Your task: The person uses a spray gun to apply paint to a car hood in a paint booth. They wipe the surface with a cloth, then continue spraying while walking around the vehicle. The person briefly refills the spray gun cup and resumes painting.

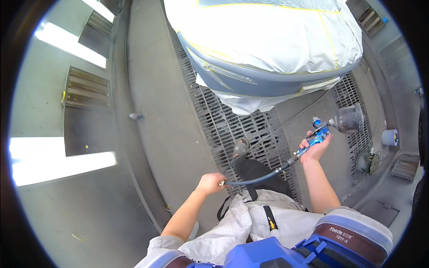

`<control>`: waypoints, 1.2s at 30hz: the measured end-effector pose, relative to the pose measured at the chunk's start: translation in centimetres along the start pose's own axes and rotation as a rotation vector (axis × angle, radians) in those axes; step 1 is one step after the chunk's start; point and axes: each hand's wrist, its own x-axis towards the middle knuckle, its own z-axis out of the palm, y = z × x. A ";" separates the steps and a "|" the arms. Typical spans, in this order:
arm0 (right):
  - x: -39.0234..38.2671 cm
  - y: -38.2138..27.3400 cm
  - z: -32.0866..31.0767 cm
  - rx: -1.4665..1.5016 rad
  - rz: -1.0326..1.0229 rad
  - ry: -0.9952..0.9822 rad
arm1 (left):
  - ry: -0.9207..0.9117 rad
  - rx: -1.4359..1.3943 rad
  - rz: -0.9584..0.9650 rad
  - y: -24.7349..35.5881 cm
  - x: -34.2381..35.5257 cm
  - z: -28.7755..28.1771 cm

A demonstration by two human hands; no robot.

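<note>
My right hand [315, 149] grips a blue spray gun [321, 134] with a grey cup [347, 118] pointing out to the right. A dark air hose [257, 179] runs from the gun's handle down to my left hand [210, 183], whose fingers are closed round it. Above the gun is a rounded grey vehicle panel [237, 78], with white masking sheets [272, 33] and yellow tape over and around it. At the bottom are my respirator's parts [263, 254], close to the camera.
A metal floor grating [205, 111] runs under the vehicle and my sandalled foot. A green metal container [367, 163] and a white cylinder [389, 137] stand at the right. Booth walls with lights [67, 44] line the left. A loose hose [304, 109] crosses the floor.
</note>
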 end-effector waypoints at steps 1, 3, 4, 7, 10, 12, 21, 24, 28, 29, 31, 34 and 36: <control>-0.8 0.7 0.7 0.012 -0.011 0.011 | -0.040 0.017 0.010 -1.1 -0.3 -1.5; -2.3 2.5 2.6 0.060 0.035 0.012 | -0.014 0.013 -0.025 -3.5 -1.4 -3.7; -3.3 3.5 3.5 0.078 0.051 0.018 | 0.001 0.007 -0.033 -4.6 -2.3 -4.6; -6.3 8.0 7.6 0.091 0.114 -0.005 | -0.047 -0.014 -0.159 -8.6 -5.3 -6.0; -8.8 12.1 11.9 0.050 0.164 -0.080 | 0.007 -0.147 -0.203 -11.9 -8.5 -6.7; -10.6 14.4 14.6 0.055 0.170 -0.103 | -0.013 -0.176 -0.242 -14.4 -10.1 -7.9; -19.3 28.1 28.6 0.294 0.081 0.006 | 0.024 -0.095 -0.069 -36.7 -14.0 -22.8; -23.4 32.8 33.1 0.326 -0.037 -0.002 | -0.013 -0.026 -0.020 -43.4 -14.0 -29.9; -26.4 34.5 37.2 0.444 -0.087 0.114 | -0.104 0.141 0.121 -47.9 -11.8 -39.9; -26.7 34.7 38.1 0.495 -0.095 0.144 | -0.118 0.150 0.156 -48.5 -10.0 -42.0; -26.8 35.3 39.5 0.547 -0.139 0.227 | -0.171 0.216 0.206 -49.4 -5.9 -45.6; -25.1 36.4 41.2 0.613 -0.204 0.325 | -0.221 0.305 0.276 -50.1 0.4 -49.4; -24.1 37.4 42.6 0.668 -0.213 0.391 | -0.198 0.380 0.345 -50.3 4.6 -51.7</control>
